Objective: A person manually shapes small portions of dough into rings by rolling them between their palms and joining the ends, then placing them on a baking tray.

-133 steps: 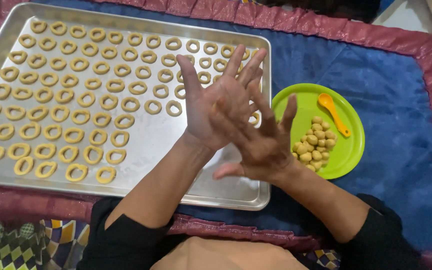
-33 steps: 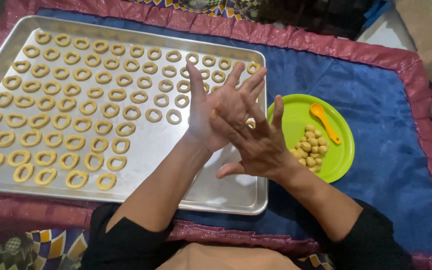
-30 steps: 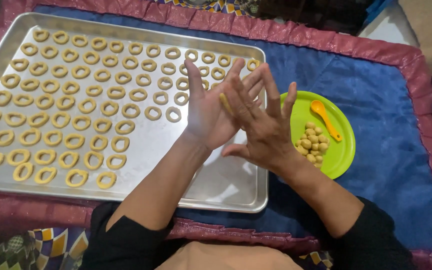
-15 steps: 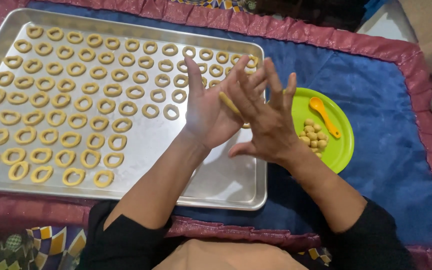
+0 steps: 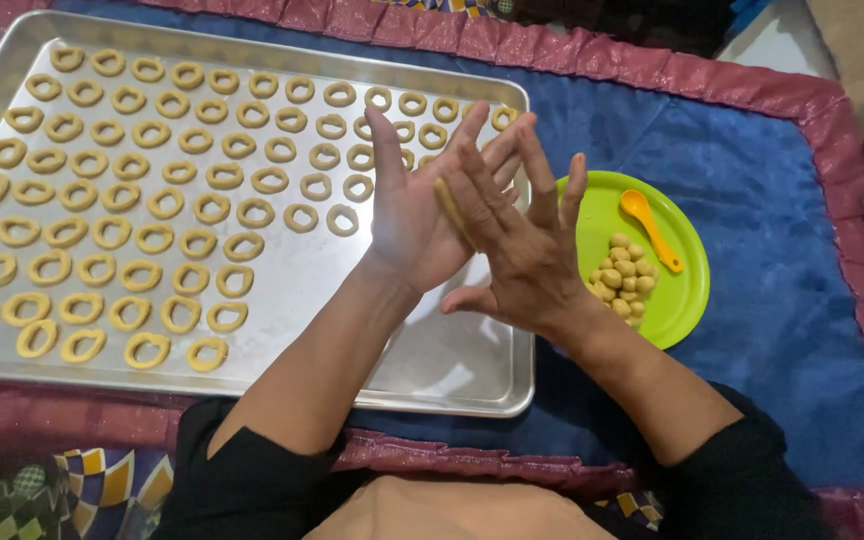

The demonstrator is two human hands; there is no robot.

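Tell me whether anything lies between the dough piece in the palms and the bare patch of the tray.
Nothing visible does. The dough piece sits between left hand and right hand, above the tray.

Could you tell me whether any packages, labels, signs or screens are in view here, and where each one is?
None are in view: no package, label, sign or screen.
What shows instead is a metal tray of dough rings, a green plate of dough balls with an orange spoon, and the left hand and right hand pressed around a dough strip.
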